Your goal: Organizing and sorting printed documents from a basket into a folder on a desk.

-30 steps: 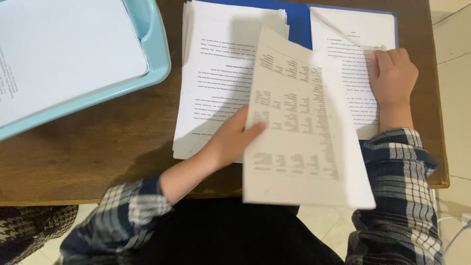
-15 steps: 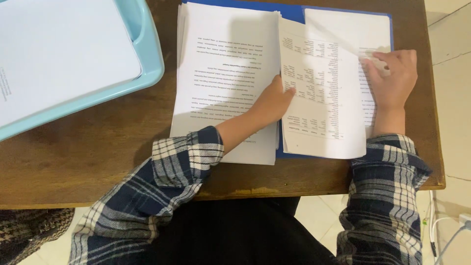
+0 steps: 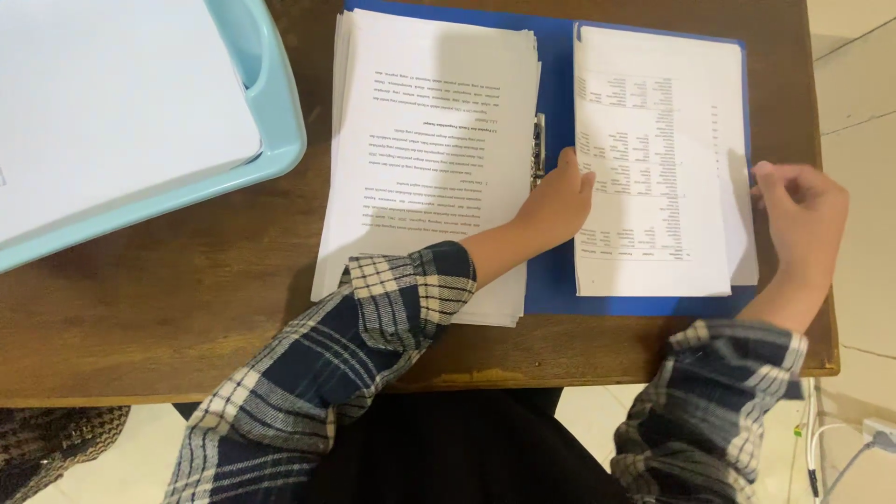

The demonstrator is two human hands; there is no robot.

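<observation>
Both hands — left hand (image 3: 558,201), right hand (image 3: 803,219) — on printed sheet (image 3: 653,168)

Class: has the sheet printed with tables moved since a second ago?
Yes. The table sheet has gone from raised over the desk edge to flat on the blue folder.

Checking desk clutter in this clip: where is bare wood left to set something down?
Bare wood runs along the near edge of the table, between the light blue tray and the left paper stack. The right side is crowded: the blue folder, printed sheet and both hands.
</observation>
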